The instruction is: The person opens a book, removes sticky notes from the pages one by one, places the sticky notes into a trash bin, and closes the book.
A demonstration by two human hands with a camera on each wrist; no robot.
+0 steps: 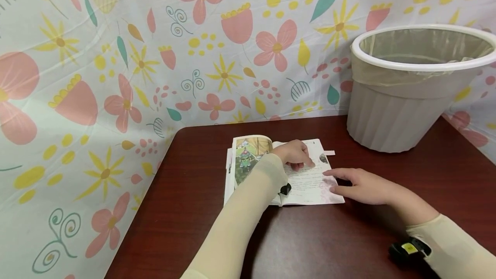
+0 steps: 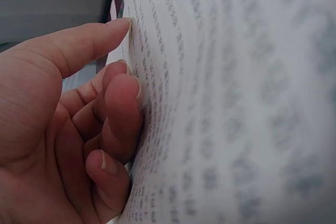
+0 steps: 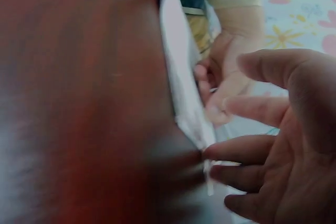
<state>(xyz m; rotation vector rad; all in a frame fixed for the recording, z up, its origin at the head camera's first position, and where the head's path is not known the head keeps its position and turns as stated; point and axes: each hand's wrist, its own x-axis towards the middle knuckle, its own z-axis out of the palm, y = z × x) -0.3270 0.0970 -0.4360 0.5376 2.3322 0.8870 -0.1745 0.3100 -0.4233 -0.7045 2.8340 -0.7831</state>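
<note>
My left grip (image 1: 293,153), fingers loosely bent, touches the open paperback (image 1: 306,190), its thin paper curving, on the glossy reddish-brown worktop (image 1: 310,240). My right grip (image 1: 358,185), fingers apart, is at the right-hand page edge. Left wrist view: fingernails, close-up! Head view: the colourful illustration (image 1: 245,160).

Print (image 1: 304,180) in the book (image 1: 310,193) is too small to read in the head view, whose right edge crops the bin (image 1: 391,111).
</note>
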